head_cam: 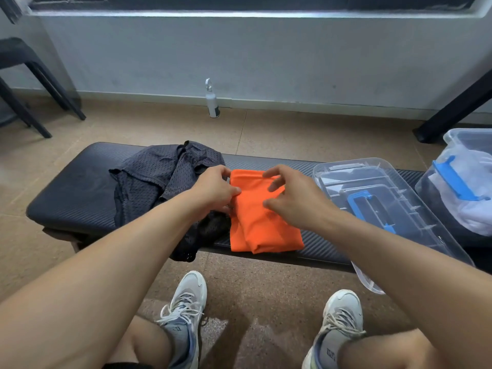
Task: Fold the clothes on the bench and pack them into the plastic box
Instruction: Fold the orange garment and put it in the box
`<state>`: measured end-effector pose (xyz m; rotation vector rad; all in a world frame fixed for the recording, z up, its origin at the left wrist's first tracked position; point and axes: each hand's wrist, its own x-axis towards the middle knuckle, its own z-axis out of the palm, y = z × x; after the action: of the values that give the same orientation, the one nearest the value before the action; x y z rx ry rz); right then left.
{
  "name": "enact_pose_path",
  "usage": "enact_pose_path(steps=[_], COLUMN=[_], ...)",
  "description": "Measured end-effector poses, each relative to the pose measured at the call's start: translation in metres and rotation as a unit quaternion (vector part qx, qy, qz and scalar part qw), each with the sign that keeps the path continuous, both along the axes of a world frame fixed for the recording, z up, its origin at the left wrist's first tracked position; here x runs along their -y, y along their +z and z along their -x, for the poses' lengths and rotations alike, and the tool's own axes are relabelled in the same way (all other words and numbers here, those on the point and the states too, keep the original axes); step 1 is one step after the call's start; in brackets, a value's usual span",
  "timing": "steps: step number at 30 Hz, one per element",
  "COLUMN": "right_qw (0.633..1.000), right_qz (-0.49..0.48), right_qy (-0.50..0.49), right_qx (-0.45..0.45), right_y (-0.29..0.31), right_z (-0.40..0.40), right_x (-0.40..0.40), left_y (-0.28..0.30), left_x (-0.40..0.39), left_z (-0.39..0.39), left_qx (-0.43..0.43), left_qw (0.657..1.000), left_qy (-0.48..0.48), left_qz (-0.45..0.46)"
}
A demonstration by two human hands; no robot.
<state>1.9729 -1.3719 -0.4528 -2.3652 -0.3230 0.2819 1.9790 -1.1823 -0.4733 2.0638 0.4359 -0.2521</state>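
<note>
Left hand (pixel 215 188) pinches left edge of orange garment (pixel 262 222); right hand (pixel 295 199) above it, fingers loosely spread; gray mesh garment (pixel 149 179) just left.

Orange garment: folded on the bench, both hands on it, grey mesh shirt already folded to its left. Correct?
Not quite. In the head view the grey mesh shirt lies crumpled, not folded. The rest holds: the orange garment is folded on the bench, with the left hand and right hand on it.
</note>
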Motion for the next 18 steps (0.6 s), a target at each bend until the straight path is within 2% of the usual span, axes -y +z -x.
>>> enact_pose_path(steps=[2, 6, 8, 13, 16, 18], right_qw=[0.997, 0.986, 0.985, 0.992, 0.987, 0.979], right_qz=[0.075, 0.16, 0.156, 0.075, 0.072, 0.115], right_qy=[0.005, 0.024, 0.024, 0.023, 0.089, 0.133], right_qx=[-0.002, -0.043, -0.062, -0.102, -0.117, -0.1], right_y=[0.0, -0.014, -0.021, -0.021, 0.001, 0.015], right_z=[-0.001, 0.002, 0.003, -0.007, -0.021, -0.026], right_x=[0.007, 0.005, 0.002, 0.003, 0.022, 0.036], left_y=[-0.005, -0.011, -0.016, -0.008, 0.015, 0.022], left_x=[-0.004, -0.006, -0.006, -0.002, -0.002, -0.001], left_z=[-0.004, -0.006, -0.008, -0.005, -0.002, 0.001], left_qx=[0.005, 0.003, 0.016, 0.078, 0.149, 0.149], left_qw=[0.998, 0.996, 0.992, 0.964, 0.933, 0.905], left_qy=[-0.014, -0.014, -0.019, -0.067, -0.223, -0.335], left_qz=[-0.056, -0.09, -0.123, -0.247, -0.24, -0.215])
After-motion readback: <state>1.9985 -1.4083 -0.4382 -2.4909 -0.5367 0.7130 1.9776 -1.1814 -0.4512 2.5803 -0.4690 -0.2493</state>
